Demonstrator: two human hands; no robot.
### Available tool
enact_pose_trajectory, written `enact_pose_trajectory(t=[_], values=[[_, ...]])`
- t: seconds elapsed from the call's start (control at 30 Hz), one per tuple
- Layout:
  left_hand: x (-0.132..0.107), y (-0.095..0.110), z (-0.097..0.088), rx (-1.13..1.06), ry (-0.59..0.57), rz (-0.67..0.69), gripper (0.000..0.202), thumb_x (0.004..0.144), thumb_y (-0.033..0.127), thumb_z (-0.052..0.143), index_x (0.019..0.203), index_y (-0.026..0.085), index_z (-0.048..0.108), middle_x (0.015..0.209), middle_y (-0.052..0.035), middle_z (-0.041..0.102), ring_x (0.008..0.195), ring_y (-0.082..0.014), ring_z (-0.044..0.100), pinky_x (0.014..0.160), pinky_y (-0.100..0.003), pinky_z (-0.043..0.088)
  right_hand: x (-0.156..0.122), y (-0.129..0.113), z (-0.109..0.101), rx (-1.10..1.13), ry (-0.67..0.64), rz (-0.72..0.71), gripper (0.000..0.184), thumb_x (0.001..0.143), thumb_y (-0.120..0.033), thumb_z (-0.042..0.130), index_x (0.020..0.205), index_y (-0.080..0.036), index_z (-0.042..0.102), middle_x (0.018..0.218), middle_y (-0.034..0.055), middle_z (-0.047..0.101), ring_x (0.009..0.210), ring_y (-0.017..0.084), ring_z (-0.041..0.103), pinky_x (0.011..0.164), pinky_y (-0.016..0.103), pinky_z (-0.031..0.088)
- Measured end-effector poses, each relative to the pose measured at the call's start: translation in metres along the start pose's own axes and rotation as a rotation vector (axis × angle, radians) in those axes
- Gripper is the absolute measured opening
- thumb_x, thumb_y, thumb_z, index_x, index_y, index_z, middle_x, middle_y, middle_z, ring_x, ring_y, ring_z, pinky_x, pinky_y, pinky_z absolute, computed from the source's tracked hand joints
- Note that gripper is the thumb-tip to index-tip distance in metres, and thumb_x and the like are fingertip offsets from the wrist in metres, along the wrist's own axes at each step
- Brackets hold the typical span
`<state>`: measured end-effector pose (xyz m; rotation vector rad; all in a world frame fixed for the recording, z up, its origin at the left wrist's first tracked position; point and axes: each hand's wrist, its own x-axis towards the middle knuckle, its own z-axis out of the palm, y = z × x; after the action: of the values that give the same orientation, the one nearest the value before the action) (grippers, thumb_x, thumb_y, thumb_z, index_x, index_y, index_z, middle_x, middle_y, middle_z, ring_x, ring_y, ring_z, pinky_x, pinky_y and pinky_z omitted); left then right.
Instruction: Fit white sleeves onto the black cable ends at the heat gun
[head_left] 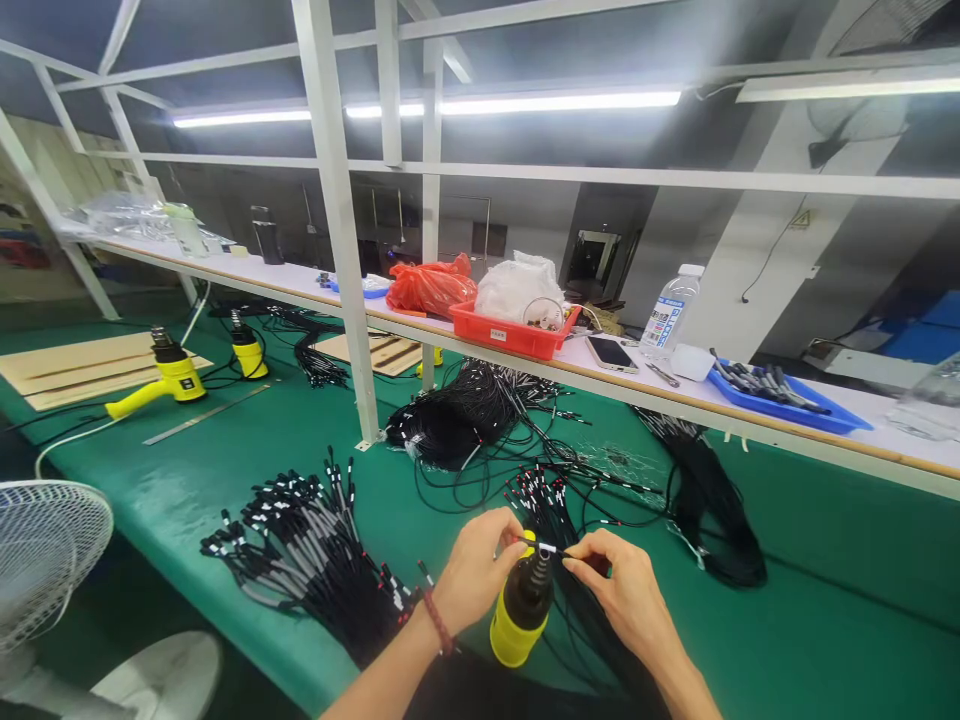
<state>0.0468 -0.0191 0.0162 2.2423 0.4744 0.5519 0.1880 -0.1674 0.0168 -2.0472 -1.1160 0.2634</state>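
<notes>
My left hand (474, 568) and my right hand (624, 590) pinch the two ends of a thin black wire (546, 548) with a white sleeve. They hold it just above the nozzle of an upright yellow and black heat gun (521, 605) that stands between them. A bundle of finished black cables (311, 560) with white and red ends lies to the left on the green table (825, 620). A tangle of loose black cables (480, 415) lies behind the hands.
Two more yellow heat guns (174, 378) stand at the far left, near wooden boards and a metal ruler. On the raised shelf sit a red tray (514, 335), bags, a phone, a water bottle (671, 312) and a blue tray (787, 395). A white fan (45, 545) is at lower left.
</notes>
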Motion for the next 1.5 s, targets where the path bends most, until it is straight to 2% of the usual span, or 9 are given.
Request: enact_pose_trajectory(t=[0.2, 0.4, 0.47, 0.67, 0.9, 1.1, 1.23, 1.37, 1.5], values=[[0.000, -0.004, 0.003, 0.211, -0.048, -0.013, 0.037, 0.097, 0.030, 0.034, 0.067, 0.019, 0.052, 0.072, -0.0011, 0.062, 0.075, -0.0188, 0.055, 0.076, -0.030, 0.037, -0.004, -0.004, -0.004, -0.031, -0.112, -0.025, 0.029, 0.089, -0.035, 0.048, 0.072, -0.022, 0.068, 0.072, 0.0011, 0.066, 0.068, 0.018, 0.057, 0.063, 0.027, 0.038], [-0.001, -0.007, 0.003, -0.005, -0.007, 0.013, 0.009, 0.089, 0.026, 0.050, 0.084, 0.020, 0.055, 0.085, 0.0009, 0.062, 0.084, -0.0167, 0.055, 0.078, -0.026, 0.038, -0.002, -0.003, -0.001, -0.050, -0.055, -0.027, 0.017, 0.084, -0.027, 0.055, 0.068, -0.021, 0.060, 0.067, -0.0017, 0.060, 0.064, 0.016, 0.053, 0.060, 0.025, 0.036], [-0.001, -0.007, 0.003, -0.007, -0.003, 0.027, 0.009, 0.089, 0.026, 0.050, 0.085, 0.020, 0.055, 0.086, 0.0009, 0.062, 0.084, -0.0168, 0.055, 0.078, -0.026, 0.038, -0.002, -0.002, -0.001, -0.036, -0.050, -0.022, 0.017, 0.083, -0.027, 0.056, 0.067, -0.021, 0.060, 0.067, -0.0017, 0.060, 0.064, 0.016, 0.053, 0.060, 0.025, 0.036], [0.000, -0.006, 0.003, 0.178, -0.020, -0.011, 0.043, 0.098, 0.035, 0.030, 0.062, 0.020, 0.049, 0.065, 0.0006, 0.057, 0.069, -0.0176, 0.052, 0.073, -0.029, 0.037, -0.006, -0.005, -0.004, -0.015, -0.130, -0.022, 0.032, 0.091, -0.037, 0.046, 0.070, -0.021, 0.065, 0.071, 0.0006, 0.064, 0.067, 0.017, 0.055, 0.060, 0.026, 0.035], [-0.002, -0.003, -0.002, -0.017, 0.009, 0.057, 0.008, 0.089, 0.025, 0.047, 0.086, 0.021, 0.053, 0.089, -0.0003, 0.061, 0.086, -0.0174, 0.054, 0.079, -0.027, 0.040, -0.003, -0.007, 0.001, -0.032, -0.037, -0.036, 0.018, 0.083, -0.028, 0.056, 0.067, -0.021, 0.058, 0.065, -0.0019, 0.059, 0.062, 0.015, 0.052, 0.058, 0.024, 0.036], [-0.002, -0.003, 0.003, 0.173, -0.010, -0.001, 0.039, 0.098, 0.034, 0.029, 0.067, 0.021, 0.048, 0.071, 0.0000, 0.058, 0.074, -0.0181, 0.052, 0.076, -0.030, 0.038, -0.006, -0.008, -0.002, -0.041, -0.106, -0.032, 0.033, 0.091, -0.036, 0.046, 0.068, -0.020, 0.064, 0.067, 0.0002, 0.064, 0.064, 0.016, 0.054, 0.059, 0.025, 0.035], [0.000, -0.003, 0.004, 0.187, -0.016, -0.034, 0.046, 0.098, 0.036, 0.026, 0.060, 0.020, 0.045, 0.064, 0.0006, 0.056, 0.070, -0.0175, 0.052, 0.075, -0.029, 0.037, -0.007, -0.011, -0.004, -0.042, -0.146, -0.041, 0.037, 0.093, -0.034, 0.041, 0.070, -0.020, 0.066, 0.066, 0.0004, 0.064, 0.063, 0.016, 0.056, 0.058, 0.025, 0.035], [0.001, -0.006, 0.002, 0.122, 0.001, 0.010, 0.036, 0.096, 0.035, 0.035, 0.068, 0.020, 0.051, 0.073, 0.0002, 0.059, 0.075, -0.0179, 0.053, 0.075, -0.029, 0.038, -0.005, -0.011, -0.002, -0.043, -0.082, -0.045, 0.031, 0.090, -0.033, 0.047, 0.068, -0.019, 0.063, 0.065, -0.0001, 0.063, 0.062, 0.015, 0.054, 0.057, 0.024, 0.035], [0.000, -0.007, 0.001, -0.003, 0.039, 0.084, 0.011, 0.090, 0.028, 0.048, 0.083, 0.021, 0.053, 0.087, 0.0000, 0.060, 0.088, -0.0188, 0.053, 0.088, -0.032, 0.038, -0.004, -0.011, 0.002, -0.057, -0.007, -0.065, 0.022, 0.084, -0.030, 0.054, 0.064, -0.021, 0.056, 0.062, -0.0020, 0.058, 0.059, 0.015, 0.051, 0.056, 0.024, 0.037]])
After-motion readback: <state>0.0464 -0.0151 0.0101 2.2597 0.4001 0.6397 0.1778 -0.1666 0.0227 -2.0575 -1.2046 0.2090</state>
